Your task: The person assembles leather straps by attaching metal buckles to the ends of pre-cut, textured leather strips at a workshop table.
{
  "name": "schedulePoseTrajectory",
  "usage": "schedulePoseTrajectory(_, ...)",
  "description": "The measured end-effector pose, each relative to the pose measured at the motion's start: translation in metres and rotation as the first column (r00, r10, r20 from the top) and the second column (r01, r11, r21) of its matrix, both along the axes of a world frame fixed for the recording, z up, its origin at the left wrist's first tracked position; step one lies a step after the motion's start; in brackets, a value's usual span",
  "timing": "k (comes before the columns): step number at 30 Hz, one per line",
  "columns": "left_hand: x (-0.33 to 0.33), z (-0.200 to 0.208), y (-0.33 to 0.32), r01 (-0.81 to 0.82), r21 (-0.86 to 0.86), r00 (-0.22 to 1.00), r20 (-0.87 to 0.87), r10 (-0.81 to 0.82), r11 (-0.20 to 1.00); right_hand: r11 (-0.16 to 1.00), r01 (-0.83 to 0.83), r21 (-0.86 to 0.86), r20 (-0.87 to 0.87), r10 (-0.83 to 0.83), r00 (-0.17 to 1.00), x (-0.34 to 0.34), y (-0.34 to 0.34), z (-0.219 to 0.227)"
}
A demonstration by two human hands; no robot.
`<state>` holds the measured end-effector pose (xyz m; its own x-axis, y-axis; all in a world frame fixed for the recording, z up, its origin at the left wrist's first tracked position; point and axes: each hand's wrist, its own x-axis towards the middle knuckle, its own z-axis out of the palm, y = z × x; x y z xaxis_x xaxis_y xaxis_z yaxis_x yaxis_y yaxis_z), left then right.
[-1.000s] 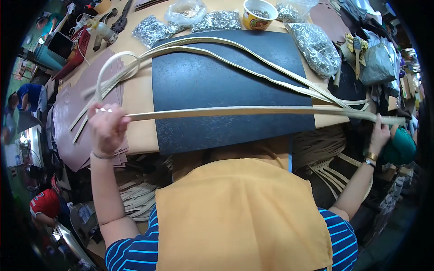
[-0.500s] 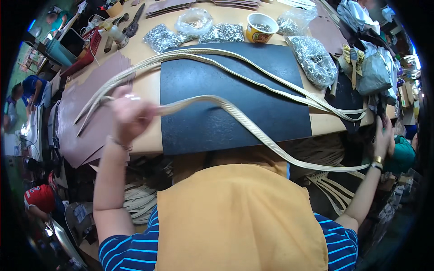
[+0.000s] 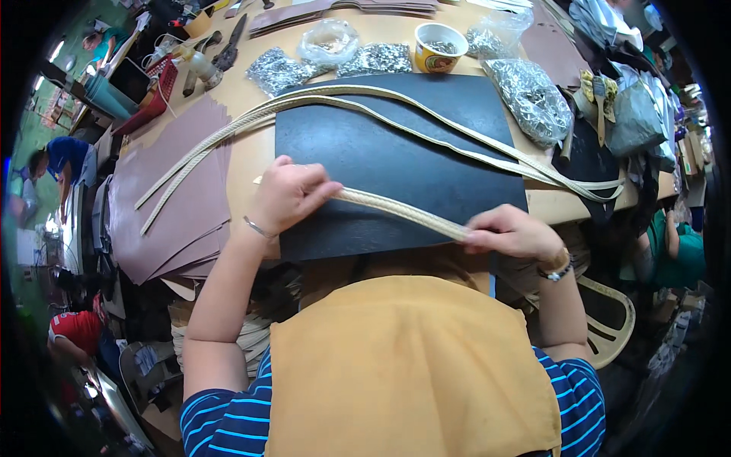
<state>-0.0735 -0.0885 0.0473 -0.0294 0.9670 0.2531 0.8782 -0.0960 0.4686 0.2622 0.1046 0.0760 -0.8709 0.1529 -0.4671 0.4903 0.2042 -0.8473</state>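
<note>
Cream braided strap (image 3: 403,211) stretches between the person's two hands, sloping gently down from left to right just above the lower part of a black mat (image 3: 396,156); whether it touches the mat cannot be told. The left hand (image 3: 293,194) is curled closed around the strap, knuckles up, thumb reaching along it toward the right, and a short pale tip shows beyond the fist. The left forearm slants up and inward from a bent elbow, a silver bangle (image 3: 260,228) at its wrist. The right hand (image 3: 514,232) sits slightly lower, turned inward, pinching the strap between thumb and forefinger, the other fingers folded in. The right forearm rises steeply to a wrist with a gold-coloured band and a dark one, the hand bending sharply leftward from it. Both elbows stay out to either side of a yellow apron (image 3: 415,365). Beyond the hands, more cream straps (image 3: 304,93) curve across the mat, their left ends lying over mauve sheets (image 3: 171,236). Bags of small metal pieces and a yellow tub (image 3: 438,55) stand along the mat's far edge.
</note>
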Motion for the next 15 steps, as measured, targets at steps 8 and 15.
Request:
schedulePoseTrajectory(8, 0.040, 0.003, 0.050, -0.073, 0.483, 0.994, -0.038, 0.105, 0.873, 0.907, 0.217, -0.362, -0.281, -0.328, 0.902, -0.097, -0.049, -0.019)
schedulePoseTrajectory(15, 0.034, -0.031, 0.042, -0.173, -0.045, 0.241, 0.967, 0.086, 0.984, 0.887, 0.332, -0.321, -0.279, -0.423, 0.862, -0.100, -0.051, -0.041)
